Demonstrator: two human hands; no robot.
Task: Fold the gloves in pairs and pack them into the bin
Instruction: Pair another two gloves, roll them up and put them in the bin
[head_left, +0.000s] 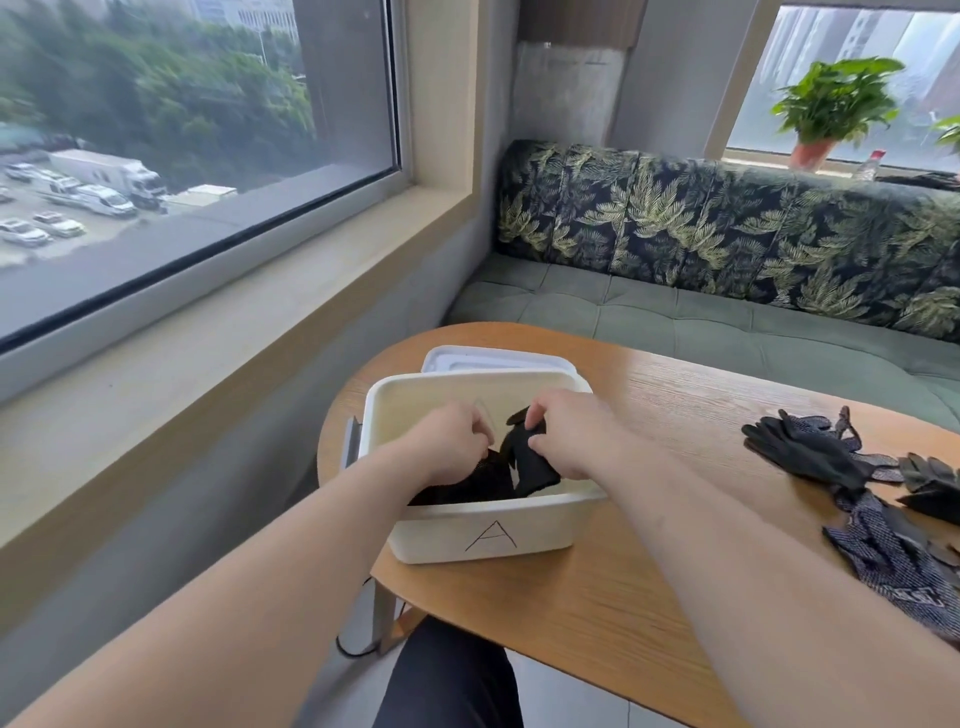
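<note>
Both hands reach into the white bin (483, 535) at the counter's (597, 613) 9 o'clock edge.
The right hand (566, 436) grips a folded black glove (530, 462) inside; the left hand (447, 441) curls over dark fabric (467, 488), its grasp hidden. The bin's floor is unseen. Loose gloves (810, 452) at 3 o'clock run off-frame; bare wood lies between.

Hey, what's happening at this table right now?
A person is packing gloves. The left hand and right hand are down in the bin, gripping black gloves. More loose gloves lie on the table to the right, unpacked. The lid lies behind the bin.
</note>
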